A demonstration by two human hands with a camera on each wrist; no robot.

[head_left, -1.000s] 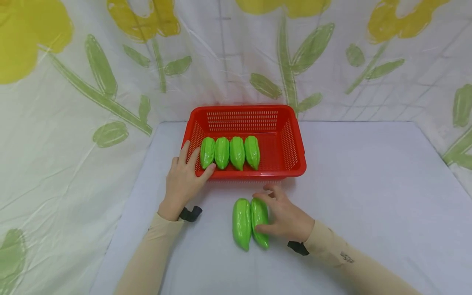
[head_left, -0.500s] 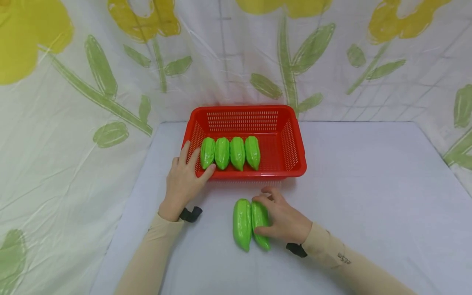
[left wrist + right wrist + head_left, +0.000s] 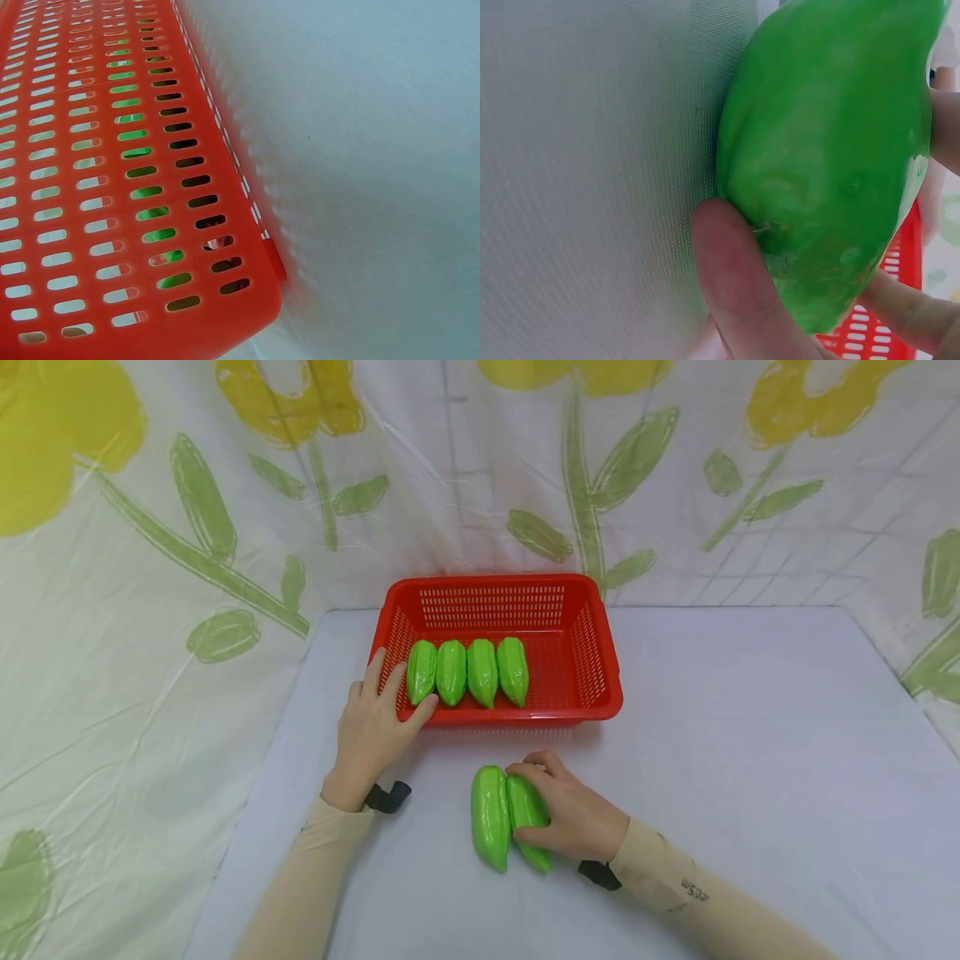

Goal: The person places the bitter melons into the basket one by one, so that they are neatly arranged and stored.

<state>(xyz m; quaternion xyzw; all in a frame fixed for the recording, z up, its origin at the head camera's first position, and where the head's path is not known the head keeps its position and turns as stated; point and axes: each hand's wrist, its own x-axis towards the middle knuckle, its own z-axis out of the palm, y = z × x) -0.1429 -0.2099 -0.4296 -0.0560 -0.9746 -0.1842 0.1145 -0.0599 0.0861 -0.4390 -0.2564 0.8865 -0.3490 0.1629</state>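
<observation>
Two long, glossy green fruits with ridges and pointed tips lie side by side on the white table in front of the red basket (image 3: 517, 715). My right hand (image 3: 576, 812) grips the right-hand green fruit (image 3: 528, 806), its thumb on the near side and fingers at the far end. In the right wrist view that green fruit (image 3: 817, 165) sits between thumb and fingers. The left-hand green fruit (image 3: 491, 818) lies right beside it. My left hand (image 3: 369, 727) holds the basket's front left corner, fingers over the rim; the left wrist view shows the slotted basket wall (image 3: 97, 187).
Several like green fruits (image 3: 467, 672) stand in a row in the basket's left part, with bare basket floor (image 3: 551, 664) to their right. A white curtain (image 3: 465, 485) with painted flowers hangs behind the table (image 3: 720, 718).
My right hand has moved slightly left and nearer to me, its fingers closing around the right-hand green fruit, which has turned slightly. The left hand and basket have stayed in place.
</observation>
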